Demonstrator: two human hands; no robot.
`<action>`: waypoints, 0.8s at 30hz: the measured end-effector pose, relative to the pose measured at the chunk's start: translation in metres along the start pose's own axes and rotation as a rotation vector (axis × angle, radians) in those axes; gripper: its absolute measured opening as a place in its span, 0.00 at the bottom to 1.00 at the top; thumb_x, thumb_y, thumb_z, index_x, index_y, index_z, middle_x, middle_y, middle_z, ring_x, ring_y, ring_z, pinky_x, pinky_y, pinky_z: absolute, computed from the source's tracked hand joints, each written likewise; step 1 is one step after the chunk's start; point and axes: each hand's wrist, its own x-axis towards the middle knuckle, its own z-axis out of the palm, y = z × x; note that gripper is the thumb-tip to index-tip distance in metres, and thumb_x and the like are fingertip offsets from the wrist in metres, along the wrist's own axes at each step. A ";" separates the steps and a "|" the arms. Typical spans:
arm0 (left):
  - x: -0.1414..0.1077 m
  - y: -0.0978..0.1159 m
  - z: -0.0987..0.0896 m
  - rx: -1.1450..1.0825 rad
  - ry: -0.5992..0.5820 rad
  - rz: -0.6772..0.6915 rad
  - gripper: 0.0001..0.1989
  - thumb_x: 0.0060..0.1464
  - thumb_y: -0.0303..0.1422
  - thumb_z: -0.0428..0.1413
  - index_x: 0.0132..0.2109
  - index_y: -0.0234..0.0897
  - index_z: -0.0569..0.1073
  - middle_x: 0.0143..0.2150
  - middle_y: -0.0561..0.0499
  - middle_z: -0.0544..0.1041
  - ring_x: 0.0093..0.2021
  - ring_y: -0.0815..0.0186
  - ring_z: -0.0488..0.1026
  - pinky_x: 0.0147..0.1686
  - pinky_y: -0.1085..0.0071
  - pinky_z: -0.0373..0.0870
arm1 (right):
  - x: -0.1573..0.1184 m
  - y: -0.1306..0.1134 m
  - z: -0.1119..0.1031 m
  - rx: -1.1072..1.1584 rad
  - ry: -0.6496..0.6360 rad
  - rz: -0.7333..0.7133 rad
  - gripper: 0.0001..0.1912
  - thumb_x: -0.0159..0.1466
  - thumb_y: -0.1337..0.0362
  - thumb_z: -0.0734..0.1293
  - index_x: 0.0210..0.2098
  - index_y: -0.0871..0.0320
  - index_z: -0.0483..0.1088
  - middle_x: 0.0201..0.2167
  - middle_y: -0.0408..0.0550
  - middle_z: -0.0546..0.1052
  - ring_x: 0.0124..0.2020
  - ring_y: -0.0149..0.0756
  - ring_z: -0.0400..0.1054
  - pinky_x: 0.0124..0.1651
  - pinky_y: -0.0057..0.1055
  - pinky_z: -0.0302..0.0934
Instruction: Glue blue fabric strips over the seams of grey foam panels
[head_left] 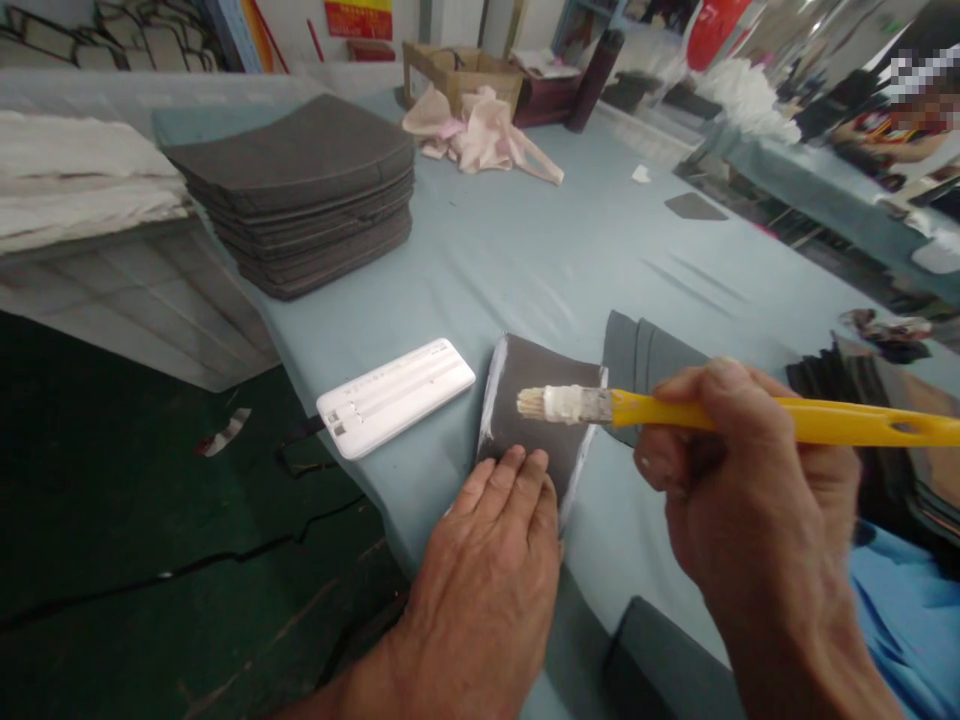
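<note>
I'm pressing my open left hand (pixel 480 570) flat on the foam panel (pixel 536 400), which is lying on the blue table (pixel 525 260), while my right hand (pixel 750 470) is gripping the yellow brush (pixel 675 410) over it.

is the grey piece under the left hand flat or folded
Flat: the grey piece lies spread on the blue table under the left hand, no fold showing.

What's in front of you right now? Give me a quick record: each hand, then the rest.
Right hand: holds a yellow-handled brush, bristles over the panel.
Left hand: lies flat on a dark grey panel with white-coated edges.
Beside panel: white power bank.
Rest: stack of dark grey panels, pink cloth, cardboard box, pale blue covered table.
</note>
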 end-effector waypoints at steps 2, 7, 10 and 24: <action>0.007 -0.006 -0.007 -0.026 -0.043 0.026 0.18 0.69 0.30 0.52 0.60 0.26 0.75 0.64 0.39 0.79 0.64 0.54 0.77 0.65 0.57 0.72 | 0.000 -0.002 -0.011 0.006 0.086 -0.025 0.13 0.65 0.57 0.73 0.27 0.54 0.75 0.14 0.37 0.64 0.14 0.28 0.55 0.17 0.26 0.48; 0.052 -0.043 -0.030 -0.234 -0.289 0.075 0.16 0.72 0.27 0.47 0.58 0.35 0.76 0.56 0.45 0.82 0.54 0.59 0.79 0.56 0.59 0.75 | -0.010 0.004 -0.039 -0.005 0.225 0.010 0.12 0.63 0.57 0.75 0.25 0.53 0.76 0.14 0.39 0.64 0.14 0.29 0.55 0.17 0.28 0.44; 0.093 -0.064 -0.037 -0.324 -0.377 0.019 0.16 0.72 0.27 0.46 0.54 0.35 0.78 0.49 0.47 0.83 0.49 0.62 0.79 0.52 0.64 0.72 | -0.024 0.011 -0.044 -0.029 0.166 0.063 0.12 0.66 0.57 0.73 0.27 0.53 0.76 0.15 0.39 0.66 0.14 0.29 0.55 0.17 0.29 0.45; 0.156 -0.087 -0.019 -0.622 -0.664 -0.137 0.13 0.60 0.27 0.50 0.29 0.36 0.75 0.30 0.51 0.79 0.33 0.64 0.77 0.32 0.72 0.67 | -0.020 0.033 0.015 -0.084 -0.098 0.040 0.14 0.71 0.56 0.68 0.29 0.53 0.74 0.17 0.41 0.71 0.17 0.30 0.60 0.20 0.29 0.51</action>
